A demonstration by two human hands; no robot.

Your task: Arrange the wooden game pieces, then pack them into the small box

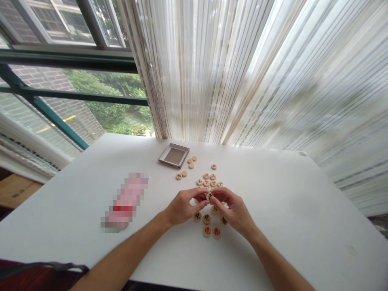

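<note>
Between the fingertips of both hands, a round Chinese chess piece [209, 197] with a black character is held up, tilted toward me. My left hand [184, 206] pinches it from the left, and my right hand [232, 208] grips its right side with thumb and fingers. Several more chess pieces lie on the table around and under the hands. Two with red characters, one of them a red chess piece [207, 231], are nearest me. A black-lettered piece [197, 216] sits by my left wrist. Beyond the fingers are rows of red and black pieces [206, 183], partly hidden.
An open shallow box [174, 155] stands at the back of the white table [273, 190]. Loose wooden discs [191, 165] lie beside it. A blurred pink object [125, 202] lies at the left. A striped curtain [194, 72] hangs along the far edge, beside a window.
</note>
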